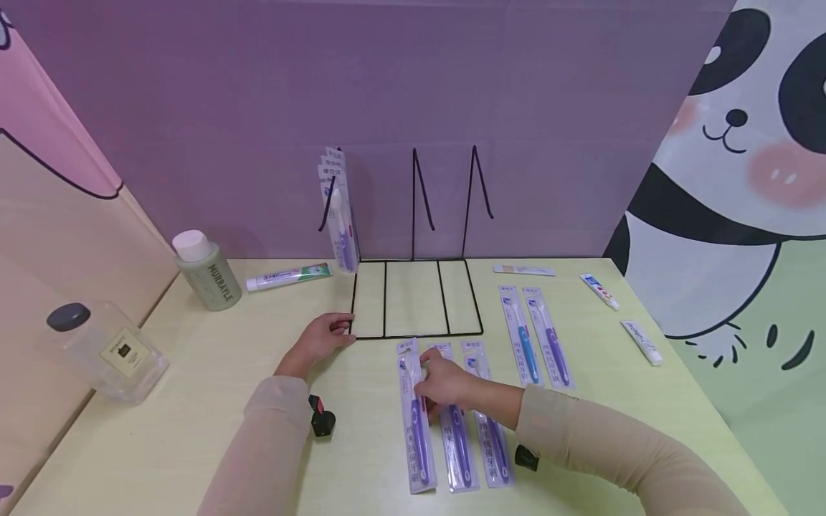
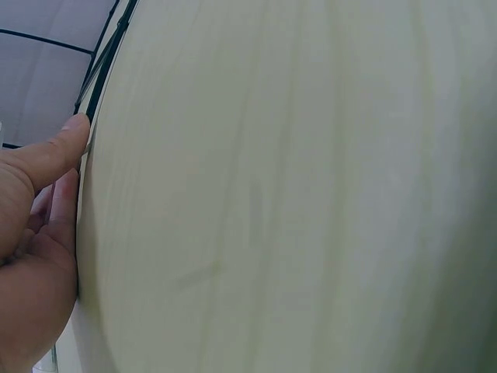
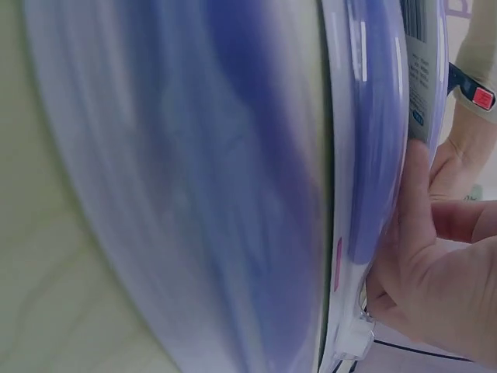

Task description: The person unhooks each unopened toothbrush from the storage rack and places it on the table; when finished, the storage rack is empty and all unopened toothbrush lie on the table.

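Note:
My left hand [image 1: 325, 335] is at the front left corner of a black wire display rack [image 1: 418, 335], pinching its wire between thumb and fingers. In the left wrist view the thumb [image 2: 58, 151] lies along the wire [image 2: 105, 70]. My right hand [image 1: 445, 380] grips the leftmost packaged toothbrush [image 1: 418, 437] by its edges, just in front of the rack. The back of its pack [image 3: 419, 70], with a barcode, shows in the right wrist view. Beside it lie a second packaged toothbrush [image 1: 459, 451] and a third [image 1: 493, 448], partly under my right hand and forearm.
Several packaged toothbrushes [image 1: 342, 222] hang on the rack's left hook. Two more, one blue [image 1: 525, 347] and one purple [image 1: 553, 347], lie at right. Toothpaste tubes [image 1: 288, 276] [image 1: 642, 342] and a flat narrow pack [image 1: 524, 270] lie around. A green bottle [image 1: 209, 276] and clear bottle [image 1: 116, 358] stand left.

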`<state>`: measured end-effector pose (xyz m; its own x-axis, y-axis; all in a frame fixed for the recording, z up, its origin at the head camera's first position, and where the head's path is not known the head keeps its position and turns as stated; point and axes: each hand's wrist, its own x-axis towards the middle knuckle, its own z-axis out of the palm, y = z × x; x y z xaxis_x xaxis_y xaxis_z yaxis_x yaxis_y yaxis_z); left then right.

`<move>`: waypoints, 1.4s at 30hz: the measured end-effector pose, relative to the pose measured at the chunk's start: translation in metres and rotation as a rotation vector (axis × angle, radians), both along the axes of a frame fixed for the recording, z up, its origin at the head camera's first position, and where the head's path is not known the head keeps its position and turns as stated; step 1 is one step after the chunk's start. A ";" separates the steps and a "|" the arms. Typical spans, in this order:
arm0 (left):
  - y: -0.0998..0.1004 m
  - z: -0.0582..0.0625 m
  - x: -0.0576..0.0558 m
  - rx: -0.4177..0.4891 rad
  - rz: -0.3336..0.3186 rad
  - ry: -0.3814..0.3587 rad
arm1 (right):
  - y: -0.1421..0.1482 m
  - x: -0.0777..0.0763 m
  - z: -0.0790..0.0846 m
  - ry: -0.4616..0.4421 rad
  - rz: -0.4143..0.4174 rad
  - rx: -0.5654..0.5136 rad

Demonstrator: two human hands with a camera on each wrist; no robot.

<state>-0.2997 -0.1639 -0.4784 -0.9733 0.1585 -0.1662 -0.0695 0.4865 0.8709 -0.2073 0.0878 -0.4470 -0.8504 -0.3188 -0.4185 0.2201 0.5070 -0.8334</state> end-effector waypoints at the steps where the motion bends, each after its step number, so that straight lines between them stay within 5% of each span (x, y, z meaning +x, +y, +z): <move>1: 0.000 0.000 0.000 -0.004 0.000 0.002 | 0.000 0.001 0.001 0.018 0.013 0.029; 11: 0.000 -0.002 -0.001 -0.006 0.000 0.009 | 0.004 -0.003 0.022 0.127 0.188 0.300; 17: -0.001 -0.003 -0.001 -0.034 -0.003 0.017 | 0.039 -0.046 0.036 0.255 0.164 0.290; 23: -0.002 -0.005 -0.002 -0.040 0.012 0.014 | 0.090 -0.091 0.019 0.387 0.066 0.312; 30: 0.001 -0.003 -0.001 -0.039 0.019 -0.006 | 0.123 -0.112 -0.006 0.301 0.021 0.219; 36: 0.002 -0.004 -0.001 -0.031 0.012 -0.004 | 0.127 -0.115 -0.009 0.243 0.018 0.119; 42: -0.002 -0.004 -0.002 -0.007 -0.019 0.004 | 0.126 -0.120 -0.010 0.254 0.041 0.163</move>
